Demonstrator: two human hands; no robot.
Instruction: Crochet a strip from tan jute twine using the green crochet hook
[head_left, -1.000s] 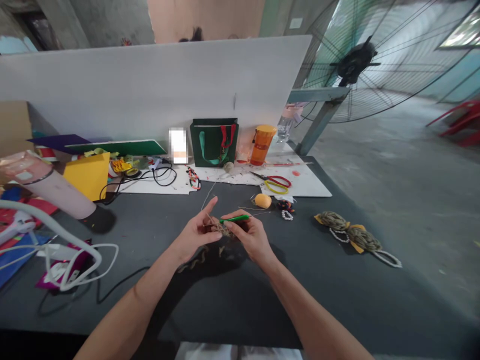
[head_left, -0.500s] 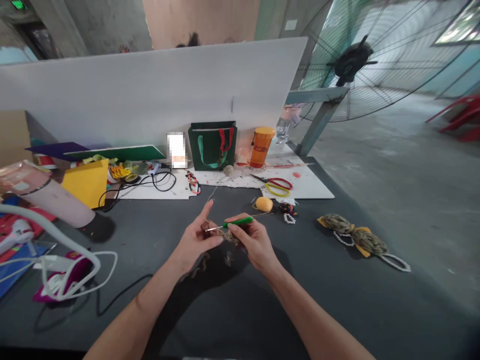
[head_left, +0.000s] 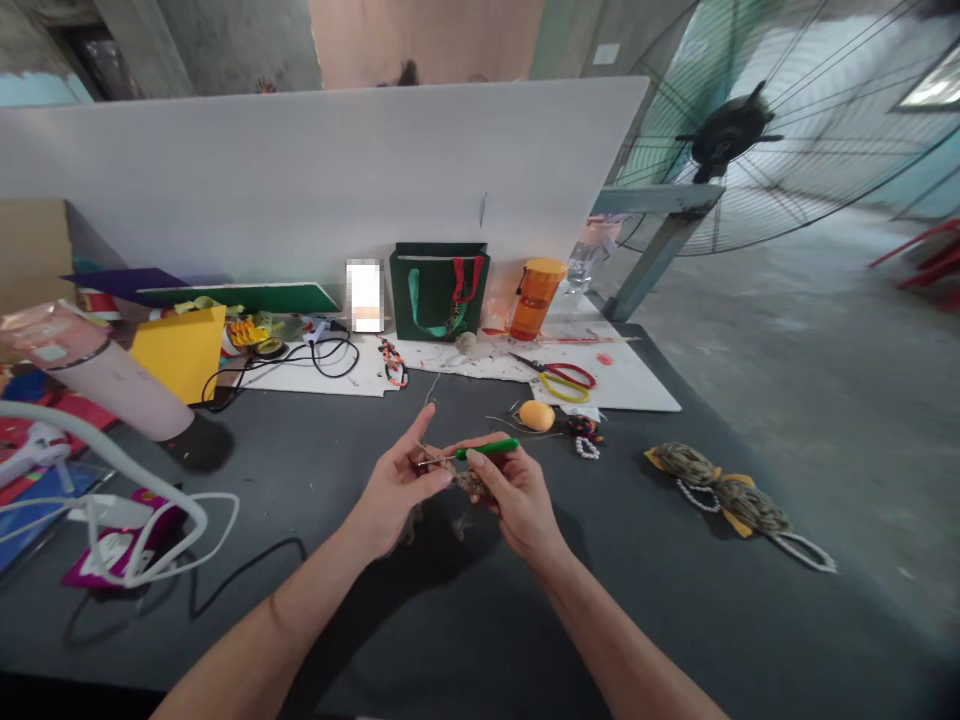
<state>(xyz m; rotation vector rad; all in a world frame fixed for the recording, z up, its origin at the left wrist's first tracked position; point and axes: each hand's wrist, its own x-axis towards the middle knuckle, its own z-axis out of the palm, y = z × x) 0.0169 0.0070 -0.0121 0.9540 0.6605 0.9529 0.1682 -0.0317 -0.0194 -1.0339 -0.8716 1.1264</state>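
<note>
My right hand is closed on a crochet hook with a green handle; its thin metal shaft points left. Under the hook, a small brownish crochet piece lies between both hands. My left hand pinches the left side of this piece between thumb and fingers, its index finger raised. A thin strand of yarn runs from that finger up toward a small greyish yarn ball by the gift bag. Loose yarn ends hang beneath the hands, and the fingers partly hide the stitches.
Beyond my hands are a yellow egg-shaped object, scissors, a dark green gift bag and an orange bottle. Two tied yarn bundles lie right. A pink tumbler and a white curved tube stand left.
The view has shifted slightly, so most things appear farther right. The hook's tip sits closer to the left fingers' yarn, and both hands keep their hold.
</note>
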